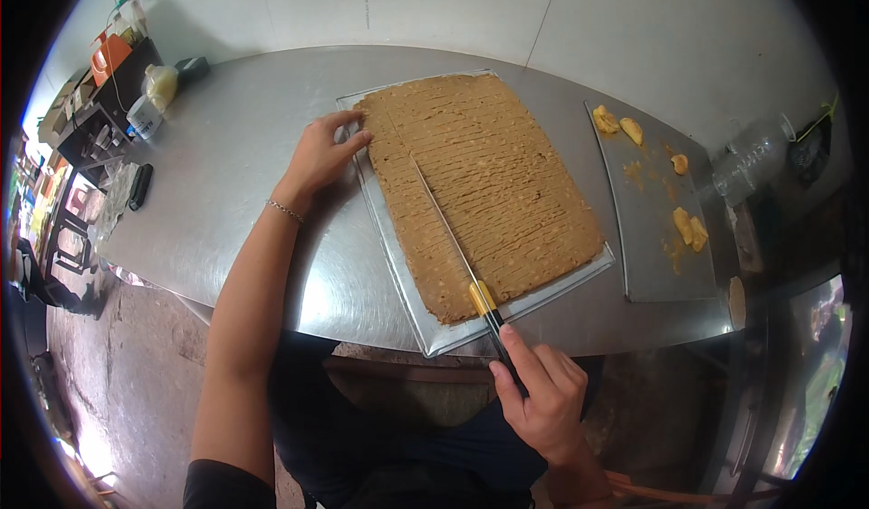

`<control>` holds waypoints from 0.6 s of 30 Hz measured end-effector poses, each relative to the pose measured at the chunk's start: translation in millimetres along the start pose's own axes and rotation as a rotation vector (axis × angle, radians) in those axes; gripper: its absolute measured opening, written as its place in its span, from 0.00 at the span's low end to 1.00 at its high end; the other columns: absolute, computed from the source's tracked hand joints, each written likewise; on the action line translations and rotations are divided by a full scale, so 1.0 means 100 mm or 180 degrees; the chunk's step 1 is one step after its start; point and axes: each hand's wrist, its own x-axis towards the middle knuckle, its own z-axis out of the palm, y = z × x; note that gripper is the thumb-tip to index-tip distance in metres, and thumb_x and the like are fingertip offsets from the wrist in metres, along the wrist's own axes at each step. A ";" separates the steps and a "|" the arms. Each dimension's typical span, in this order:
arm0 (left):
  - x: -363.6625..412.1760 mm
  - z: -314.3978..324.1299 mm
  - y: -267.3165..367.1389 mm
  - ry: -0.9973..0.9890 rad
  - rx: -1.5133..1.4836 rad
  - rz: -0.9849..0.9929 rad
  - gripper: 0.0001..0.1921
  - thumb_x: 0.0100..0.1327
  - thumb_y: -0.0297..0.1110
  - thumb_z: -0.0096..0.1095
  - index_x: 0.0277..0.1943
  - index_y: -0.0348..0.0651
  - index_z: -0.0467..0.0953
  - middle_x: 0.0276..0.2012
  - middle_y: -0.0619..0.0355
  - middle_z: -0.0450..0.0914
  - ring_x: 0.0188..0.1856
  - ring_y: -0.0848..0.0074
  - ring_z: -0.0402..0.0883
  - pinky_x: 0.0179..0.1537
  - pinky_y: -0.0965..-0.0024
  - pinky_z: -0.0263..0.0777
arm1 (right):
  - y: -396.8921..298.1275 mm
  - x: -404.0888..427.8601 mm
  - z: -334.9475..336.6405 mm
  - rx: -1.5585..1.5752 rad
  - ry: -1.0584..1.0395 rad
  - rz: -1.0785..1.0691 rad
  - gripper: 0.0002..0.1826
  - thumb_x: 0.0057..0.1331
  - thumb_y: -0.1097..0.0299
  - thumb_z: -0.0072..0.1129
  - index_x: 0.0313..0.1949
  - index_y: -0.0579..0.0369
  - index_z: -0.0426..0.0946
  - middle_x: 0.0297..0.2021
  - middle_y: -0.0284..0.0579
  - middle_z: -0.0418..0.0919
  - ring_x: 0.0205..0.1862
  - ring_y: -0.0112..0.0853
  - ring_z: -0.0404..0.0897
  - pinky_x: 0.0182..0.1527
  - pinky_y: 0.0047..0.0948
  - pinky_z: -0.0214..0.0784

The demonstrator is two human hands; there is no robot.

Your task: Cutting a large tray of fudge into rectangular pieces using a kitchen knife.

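Note:
A brown slab with light bits, scored with many roughly parallel lines, lies on a metal tray. My right hand is closed round the black handle of a long knife, which has a yellow collar. The thin blade lies lengthwise over the slab's left part, its tip pointing away from me. At the slab's far left corner is my left hand, thumb and fingers apart, with the fingertips touching the slab's edge. It grips nothing that I can see.
The steel table meets a pale wall at the back. To the right, a flat metal sheet bears several yellow lumps, with a clear plastic bottle beyond it. A white cup, a bag and a dark phone-like object are at left.

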 end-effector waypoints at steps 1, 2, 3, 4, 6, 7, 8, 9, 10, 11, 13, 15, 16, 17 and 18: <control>0.00 0.00 0.00 -0.0001 -0.0022 0.0004 0.27 0.74 0.48 0.73 0.69 0.39 0.84 0.63 0.37 0.87 0.71 0.47 0.82 0.73 0.51 0.72 | -0.01 -0.01 -0.02 -0.0016 -0.0031 0.0011 0.29 0.65 0.70 0.77 0.66 0.57 0.85 0.26 0.40 0.72 0.25 0.37 0.76 0.30 0.38 0.69; 0.00 0.00 0.00 0.0000 -0.0021 0.0004 0.27 0.74 0.48 0.73 0.69 0.39 0.84 0.63 0.37 0.87 0.71 0.47 0.82 0.73 0.51 0.72 | -0.02 -0.02 -0.03 -0.0033 -0.0062 0.0021 0.29 0.65 0.71 0.77 0.66 0.57 0.85 0.26 0.40 0.73 0.25 0.37 0.76 0.30 0.37 0.69; 0.00 0.00 0.00 -0.0001 0.0003 -0.0016 0.27 0.74 0.48 0.73 0.68 0.39 0.84 0.63 0.37 0.87 0.71 0.47 0.82 0.73 0.52 0.72 | -0.03 -0.03 -0.05 -0.0031 -0.0062 0.0021 0.29 0.65 0.71 0.77 0.66 0.57 0.85 0.26 0.40 0.73 0.25 0.37 0.76 0.30 0.37 0.69; -0.01 0.00 0.00 -0.0002 0.0027 -0.0035 0.27 0.74 0.48 0.73 0.68 0.39 0.84 0.63 0.37 0.87 0.70 0.47 0.83 0.73 0.52 0.72 | -0.05 -0.04 -0.08 0.0020 -0.0129 0.0073 0.28 0.64 0.72 0.77 0.64 0.60 0.85 0.27 0.44 0.75 0.25 0.40 0.77 0.31 0.39 0.70; -0.01 -0.02 0.02 -0.0003 0.0018 -0.0038 0.27 0.74 0.47 0.73 0.68 0.39 0.84 0.63 0.37 0.87 0.70 0.48 0.83 0.73 0.52 0.72 | -0.04 -0.08 -0.09 0.0063 -0.0194 0.0127 0.28 0.63 0.74 0.77 0.63 0.63 0.85 0.29 0.47 0.78 0.26 0.44 0.78 0.32 0.41 0.71; -0.02 -0.02 0.03 -0.0004 0.0007 -0.0039 0.27 0.74 0.47 0.73 0.68 0.39 0.84 0.63 0.37 0.87 0.70 0.48 0.83 0.73 0.52 0.72 | -0.03 -0.11 -0.08 0.0029 -0.0141 0.0073 0.28 0.63 0.73 0.78 0.64 0.61 0.85 0.28 0.44 0.77 0.25 0.40 0.77 0.31 0.39 0.71; -0.01 -0.01 0.03 -0.0003 0.0001 -0.0035 0.27 0.74 0.47 0.73 0.68 0.39 0.84 0.63 0.37 0.87 0.70 0.48 0.83 0.73 0.52 0.72 | -0.02 -0.13 -0.08 -0.0005 -0.0088 0.0019 0.29 0.64 0.71 0.78 0.65 0.58 0.85 0.27 0.40 0.75 0.25 0.37 0.76 0.30 0.37 0.70; -0.01 -0.01 0.02 0.0012 -0.0005 -0.0013 0.27 0.74 0.47 0.73 0.68 0.39 0.84 0.63 0.37 0.87 0.70 0.48 0.83 0.73 0.52 0.72 | -0.02 -0.16 -0.09 -0.0005 -0.0086 0.0017 0.29 0.64 0.71 0.78 0.65 0.58 0.85 0.27 0.40 0.75 0.25 0.37 0.76 0.30 0.37 0.70; -0.01 -0.01 0.01 0.0027 -0.0010 0.0009 0.27 0.74 0.47 0.73 0.68 0.39 0.84 0.63 0.37 0.87 0.70 0.48 0.83 0.73 0.52 0.72 | -0.02 -0.18 -0.09 0.0015 -0.0067 0.0007 0.29 0.63 0.72 0.78 0.65 0.59 0.85 0.27 0.40 0.76 0.25 0.37 0.77 0.31 0.37 0.71; -0.01 -0.01 0.01 0.0029 -0.0009 0.0010 0.27 0.74 0.47 0.73 0.68 0.39 0.84 0.63 0.37 0.87 0.70 0.48 0.83 0.73 0.52 0.72 | -0.02 -0.20 -0.10 0.0035 -0.0047 -0.0004 0.29 0.63 0.72 0.78 0.65 0.59 0.85 0.28 0.40 0.77 0.26 0.37 0.78 0.31 0.36 0.71; -0.01 0.00 0.01 0.0040 0.0019 0.0027 0.27 0.74 0.47 0.73 0.68 0.38 0.84 0.63 0.37 0.87 0.70 0.49 0.84 0.73 0.53 0.72 | -0.02 -0.24 -0.14 0.0020 -0.0071 0.0008 0.29 0.63 0.72 0.78 0.64 0.60 0.85 0.28 0.40 0.78 0.26 0.36 0.78 0.31 0.36 0.72; -0.02 -0.01 0.03 0.0018 0.0001 0.0006 0.27 0.74 0.47 0.73 0.68 0.38 0.84 0.63 0.36 0.87 0.69 0.49 0.84 0.73 0.53 0.72 | -0.03 -0.28 -0.18 0.0007 -0.0093 0.0019 0.29 0.62 0.73 0.78 0.64 0.60 0.85 0.29 0.40 0.78 0.26 0.36 0.79 0.32 0.36 0.72; -0.02 -0.02 0.04 -0.0003 -0.0012 -0.0018 0.27 0.74 0.47 0.72 0.68 0.38 0.84 0.63 0.36 0.87 0.69 0.49 0.84 0.73 0.53 0.72 | -0.03 -0.30 -0.21 -0.0001 -0.0139 0.0029 0.29 0.62 0.73 0.78 0.64 0.61 0.85 0.29 0.40 0.79 0.26 0.36 0.79 0.32 0.36 0.72; -0.02 -0.01 0.03 -0.0003 -0.0014 -0.0015 0.27 0.74 0.47 0.72 0.68 0.38 0.84 0.63 0.36 0.87 0.69 0.49 0.84 0.73 0.53 0.72 | -0.04 -0.32 -0.23 -0.0009 -0.0186 0.0039 0.28 0.62 0.73 0.78 0.63 0.61 0.85 0.29 0.40 0.79 0.27 0.35 0.79 0.32 0.36 0.72; -0.02 -0.01 0.02 0.0016 -0.0013 -0.0010 0.28 0.74 0.47 0.72 0.68 0.38 0.84 0.62 0.36 0.87 0.69 0.49 0.84 0.73 0.53 0.72 | -0.04 -0.34 -0.25 -0.0012 -0.0184 0.0039 0.28 0.62 0.73 0.78 0.63 0.61 0.85 0.29 0.40 0.79 0.27 0.35 0.79 0.32 0.36 0.72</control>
